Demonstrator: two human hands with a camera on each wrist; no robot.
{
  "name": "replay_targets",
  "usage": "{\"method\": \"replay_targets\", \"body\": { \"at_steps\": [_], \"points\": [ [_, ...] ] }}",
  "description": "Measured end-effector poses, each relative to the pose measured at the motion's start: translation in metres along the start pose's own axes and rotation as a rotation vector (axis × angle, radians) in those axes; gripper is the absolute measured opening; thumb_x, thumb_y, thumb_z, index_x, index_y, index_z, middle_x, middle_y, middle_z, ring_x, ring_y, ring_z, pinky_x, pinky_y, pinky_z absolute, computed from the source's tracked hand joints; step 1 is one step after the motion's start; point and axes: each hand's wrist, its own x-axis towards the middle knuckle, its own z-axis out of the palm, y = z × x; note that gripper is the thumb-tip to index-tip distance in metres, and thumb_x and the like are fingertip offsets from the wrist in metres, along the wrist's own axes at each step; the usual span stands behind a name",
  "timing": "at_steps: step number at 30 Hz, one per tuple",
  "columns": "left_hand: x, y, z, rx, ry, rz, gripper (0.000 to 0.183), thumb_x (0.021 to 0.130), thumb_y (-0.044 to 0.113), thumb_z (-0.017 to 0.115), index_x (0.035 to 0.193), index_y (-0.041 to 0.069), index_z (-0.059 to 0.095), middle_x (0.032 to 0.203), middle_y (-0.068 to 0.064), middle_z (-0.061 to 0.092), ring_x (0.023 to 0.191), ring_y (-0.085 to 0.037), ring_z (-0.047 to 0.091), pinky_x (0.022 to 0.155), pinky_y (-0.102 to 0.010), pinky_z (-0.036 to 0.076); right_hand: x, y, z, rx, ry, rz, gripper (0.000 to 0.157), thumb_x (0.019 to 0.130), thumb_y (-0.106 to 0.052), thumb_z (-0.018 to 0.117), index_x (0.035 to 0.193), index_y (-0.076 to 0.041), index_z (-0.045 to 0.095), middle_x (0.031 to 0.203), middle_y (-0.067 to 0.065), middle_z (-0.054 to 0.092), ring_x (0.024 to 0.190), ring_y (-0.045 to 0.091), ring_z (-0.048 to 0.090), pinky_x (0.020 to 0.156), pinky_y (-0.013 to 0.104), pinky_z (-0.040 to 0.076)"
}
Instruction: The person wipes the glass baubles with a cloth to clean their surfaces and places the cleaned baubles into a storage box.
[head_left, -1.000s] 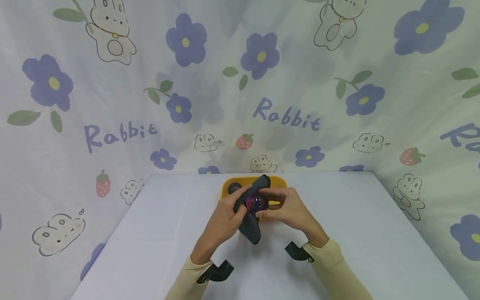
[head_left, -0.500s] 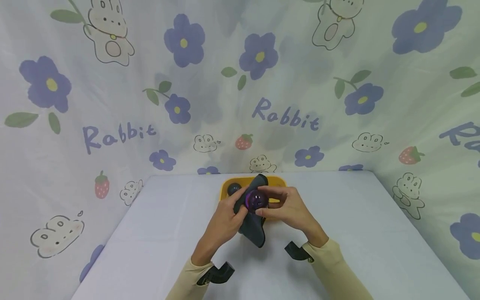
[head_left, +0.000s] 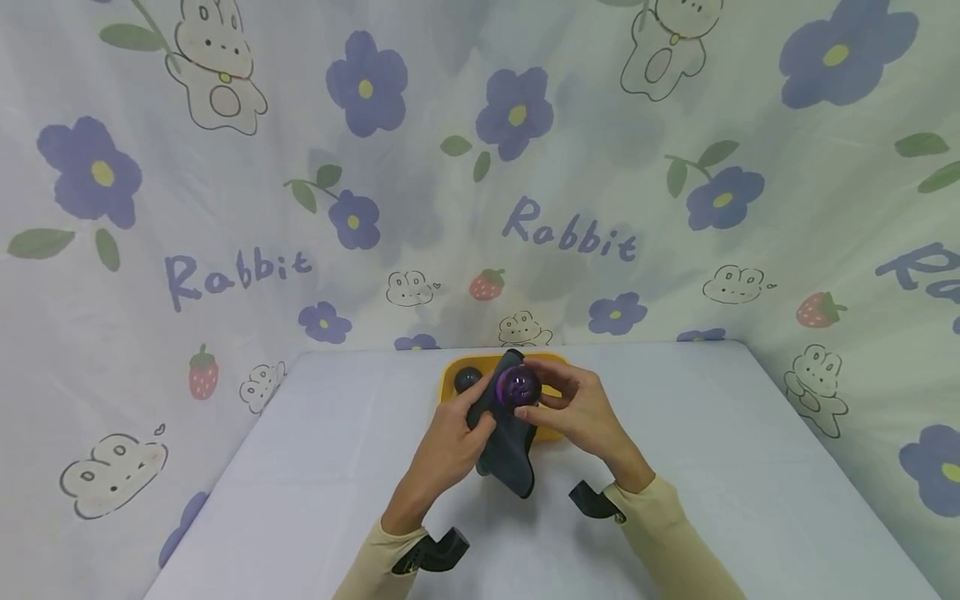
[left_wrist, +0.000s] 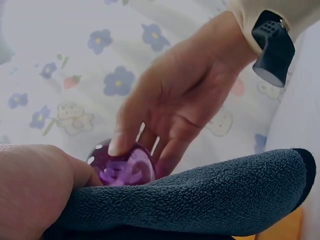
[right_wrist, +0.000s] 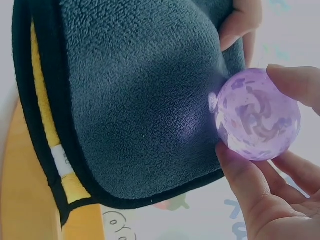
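Observation:
My left hand (head_left: 450, 435) grips a folded dark grey cleaning cloth (head_left: 507, 457), plush on this side. Its black edging and yellow reverse show in the right wrist view. Between thumb and fingers, my right hand (head_left: 583, 410) pinches a clear purple glass-like ball (right_wrist: 258, 114) with a swirl figure inside. One side of the ball lies against the cloth's grey face. From the left wrist view, the cloth (left_wrist: 200, 195) hides the lower part of the ball (left_wrist: 125, 167).
Behind the hands stands a yellow bin (head_left: 447, 367) on the white table (head_left: 360, 417). A dark ball (head_left: 468, 379) lies in its left part. A patterned curtain (head_left: 450, 167) hangs behind the table.
My right hand has raised the purple ball a little along the cloth, away from my body. The cloth's lower end has swung slightly to the right; my left hand stays nearly in place.

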Motion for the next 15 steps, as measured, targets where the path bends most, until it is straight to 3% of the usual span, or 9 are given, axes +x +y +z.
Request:
{"method": "replay_targets", "body": {
  "at_steps": [6,15],
  "points": [
    [-0.002,0.0032,-0.0007,-0.007,-0.007,-0.011,0.058,0.097,0.009,0.055,0.155,0.01,0.047,0.147,-0.01,0.061,0.094,-0.018,0.064,0.076,-0.026,0.051,0.0019,0.002,-0.0017,-0.005,0.014,0.007,0.064,0.08,-0.002,0.083,0.14,-0.003,0.061,0.137,0.019,0.064,0.115,0.028,0.067,0.098,0.034,0.057],
    [-0.0055,0.007,-0.0014,-0.047,0.028,0.01,0.057,0.096,0.007,0.055,0.153,0.011,0.051,0.149,-0.015,0.059,0.097,-0.02,0.066,0.079,-0.027,0.054,0.0031,0.0053,-0.0036,-0.065,0.018,0.013,0.064,0.081,-0.007,0.085,0.14,-0.004,0.061,0.139,0.017,0.063,0.121,0.034,0.067,0.102,0.04,0.055]
  ]
}}
